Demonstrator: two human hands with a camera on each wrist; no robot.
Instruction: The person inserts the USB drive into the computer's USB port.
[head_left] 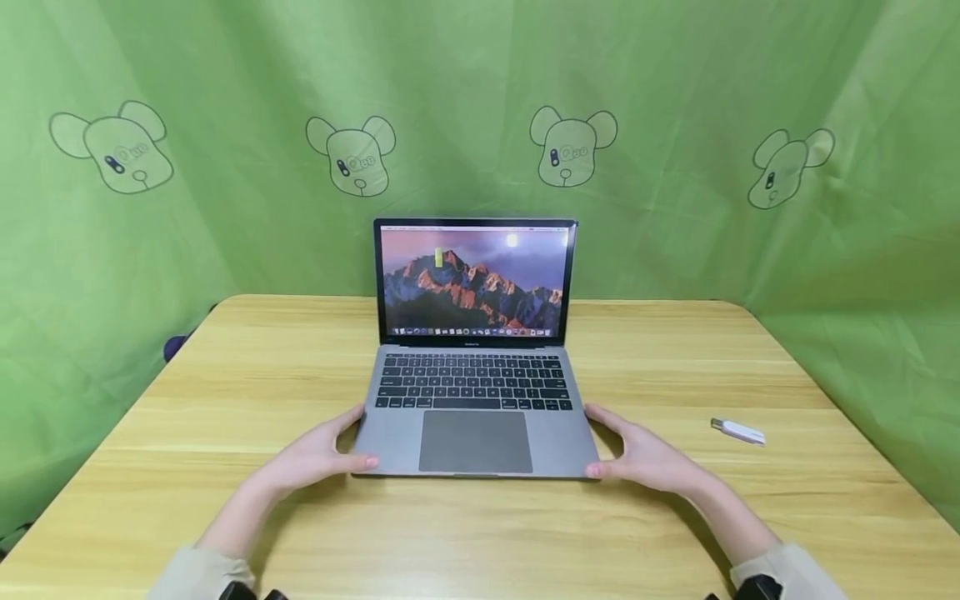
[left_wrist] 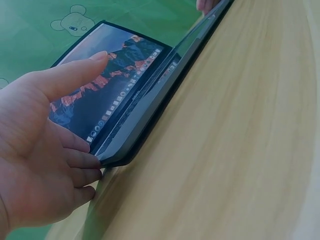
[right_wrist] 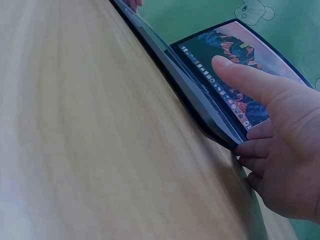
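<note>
An unfolded grey laptop (head_left: 476,442) sits on the wooden table, its screen lit with a mountain picture and facing me. At its left front corner is my left hand (head_left: 315,454), with fingertips right at the side edge. The left wrist view has that hand's thumb (left_wrist: 75,72) stretched out above the laptop base, apart from the other fingers. My right hand (head_left: 648,457) mirrors this at the right front corner. Its fingertips meet the side edge in the right wrist view, and its thumb (right_wrist: 245,77) is raised over the base.
A small white USB stick (head_left: 741,431) with a metal plug lies on the table (head_left: 480,533), to the right of the laptop. Green curtains (head_left: 465,67) printed with bear heads hang behind the table and along both sides.
</note>
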